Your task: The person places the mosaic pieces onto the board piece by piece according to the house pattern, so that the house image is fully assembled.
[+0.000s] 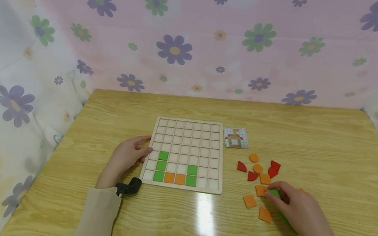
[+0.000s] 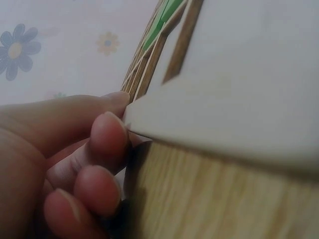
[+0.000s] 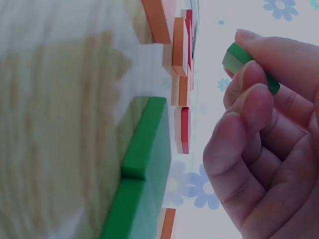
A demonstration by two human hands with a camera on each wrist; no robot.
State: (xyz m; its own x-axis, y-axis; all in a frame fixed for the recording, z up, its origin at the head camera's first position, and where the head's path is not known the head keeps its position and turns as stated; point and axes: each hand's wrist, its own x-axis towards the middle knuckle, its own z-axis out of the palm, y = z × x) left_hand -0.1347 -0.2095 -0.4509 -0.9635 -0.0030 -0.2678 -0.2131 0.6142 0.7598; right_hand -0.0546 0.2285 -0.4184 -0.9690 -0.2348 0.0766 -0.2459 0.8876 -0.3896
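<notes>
A pale wooden grid board (image 1: 187,133) lies flat on the table. Square green tiles (image 1: 163,155) fill three cells of one column and two of another, with two orange tiles (image 1: 169,177) between them in the bottom row. At the board's left edge, my left hand (image 1: 126,155) grips the frame by thumb and fingertips, its other fingers curled in the left wrist view. My right hand (image 1: 299,208) pinches a green tile (image 3: 237,57) between thumb and fingers, above the loose pieces. Beneath it lie more green tiles (image 3: 149,139), partly hidden in the head view.
A small printed pattern card (image 1: 236,137) lies by the board's upper right corner. Loose orange squares (image 1: 250,201), orange discs (image 1: 253,157) and red quarter-round pieces (image 1: 241,167) are scattered right of the board. A flowered cloth (image 1: 193,75) hangs behind the table.
</notes>
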